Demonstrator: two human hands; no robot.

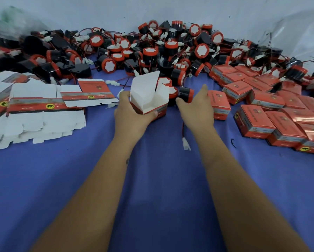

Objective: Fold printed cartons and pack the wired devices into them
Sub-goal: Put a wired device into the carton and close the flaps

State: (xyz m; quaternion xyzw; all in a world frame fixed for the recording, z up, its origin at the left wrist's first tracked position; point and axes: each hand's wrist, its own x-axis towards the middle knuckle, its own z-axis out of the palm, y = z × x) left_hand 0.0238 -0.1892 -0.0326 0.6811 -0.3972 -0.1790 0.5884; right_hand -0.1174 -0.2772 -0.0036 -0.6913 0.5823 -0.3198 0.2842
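Blue cloth (pixel 161 197) covers the whole work surface, backed by a pale sheet hung as a wall. At the middle of it stands the open carton (pixel 149 99), bottom folded shut, top flaps up and white inside showing. The left hand (pixel 132 113) grips this carton from its left and near side, thumb on the front face. Just right of the carton, the right hand (pixel 196 106) curls around a black-and-red wired device (pixel 186 94); whether it has a full grip or is only closing on it cannot be told, since the palm hides the contact. A red-black lead with a white connector (pixel 186 145) trails toward the person from under that hand.

Judging by the look, the carton is thin printed card: light, easily crushed, best held low by the corners where the folded base stiffens it. The device seems rigid plastic, compact and fairly dense, round enough to roll; its body is the place to hold, not the thin wire, which will likely snag on a flap and needs tucking.

Beyond the carton lies the heap of devices (pixel 152 51), tangled so wires cannot be traced. Left of the carton sit flat carton blanks (pixel 38 113); right of it, packed cartons (pixel 261 113). Print on all cartons is too blurred to read, and the far-left edge is smeared
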